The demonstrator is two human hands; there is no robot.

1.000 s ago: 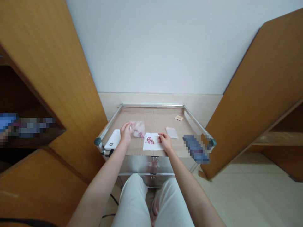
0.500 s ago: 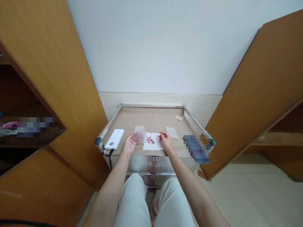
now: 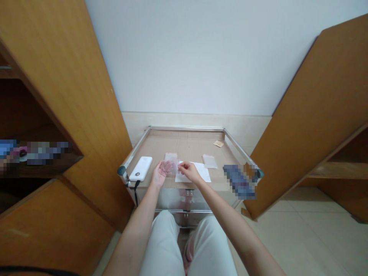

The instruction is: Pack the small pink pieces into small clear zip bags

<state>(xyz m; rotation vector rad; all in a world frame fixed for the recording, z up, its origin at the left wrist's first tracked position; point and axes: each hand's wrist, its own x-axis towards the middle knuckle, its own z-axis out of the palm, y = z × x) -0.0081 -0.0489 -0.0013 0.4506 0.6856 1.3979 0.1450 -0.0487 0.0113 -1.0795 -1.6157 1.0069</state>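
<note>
My left hand (image 3: pixel 158 175) holds the clear bag (image 3: pixel 170 167) in half-curled fingers, left of the white sheet (image 3: pixel 202 173), best level while my right hand (image 3: pixel 188 170) sits close, its closure and hold unclear.

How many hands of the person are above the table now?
2. The left hand is left of the white sheet, holding a clear plastic bag; the right hand is over that sheet, close to the bag. Neither is hidden.

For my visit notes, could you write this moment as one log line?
left hand: holds clear bag | right hand: over white sheet, close to bag, grip unclear | white device: left of both hands
</note>
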